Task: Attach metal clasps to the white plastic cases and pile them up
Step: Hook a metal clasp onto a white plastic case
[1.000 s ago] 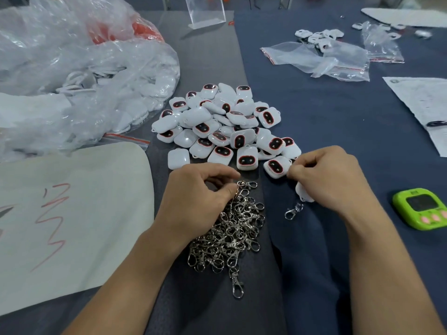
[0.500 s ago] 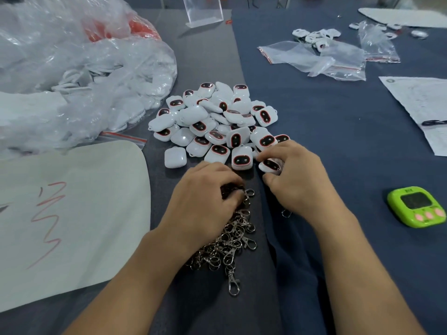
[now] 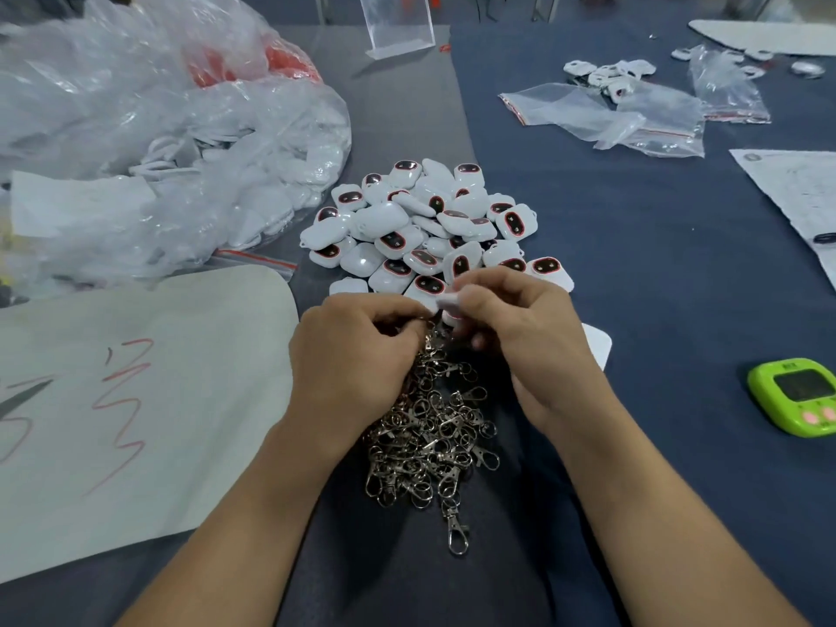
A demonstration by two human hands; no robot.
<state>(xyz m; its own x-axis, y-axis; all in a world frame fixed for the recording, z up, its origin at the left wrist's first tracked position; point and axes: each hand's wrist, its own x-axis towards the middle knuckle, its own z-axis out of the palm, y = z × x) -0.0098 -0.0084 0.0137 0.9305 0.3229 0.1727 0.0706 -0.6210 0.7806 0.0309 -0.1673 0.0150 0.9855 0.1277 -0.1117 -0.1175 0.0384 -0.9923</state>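
Mid-worktop, the right hand pinches a white case close to the left hand, whose curled fingers pinch a metal clasp, ready for hooking.

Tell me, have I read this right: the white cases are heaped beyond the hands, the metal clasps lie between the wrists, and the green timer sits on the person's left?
Not quite: the head view shows the green timer on the person's right. The rest holds: the white cases are heaped beyond the left hand and right hand, and the metal clasps lie between the wrists.
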